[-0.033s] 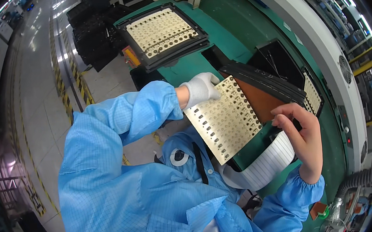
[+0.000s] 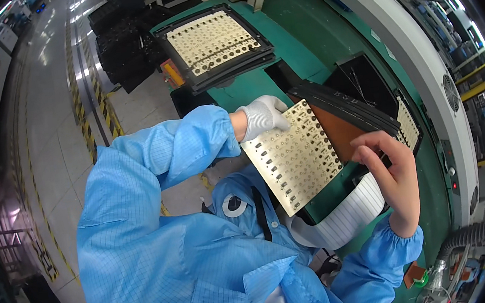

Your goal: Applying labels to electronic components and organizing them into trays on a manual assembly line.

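Observation:
My left hand, in a white knit glove, grips the upper left edge of a pale, cream-gold circuit board panel. Rows of small dark parts line two sides of the panel, which is tilted over the green surface. My bare right hand is raised just right of the panel, apart from it. Its thumb and fingertips are pinched together; whatever may be between them is too small to make out. Below it curves a white band with thin stripes. A brown sheet shows behind the panel, beside a stack of black trays.
A similar panel lies in black trays on the green table at the back. An orange object stands by its corner. A white curved machine frame runs along the right. More black trays stand at the far left.
My right hand has risen very slightly. The panel and my left hand look almost the same.

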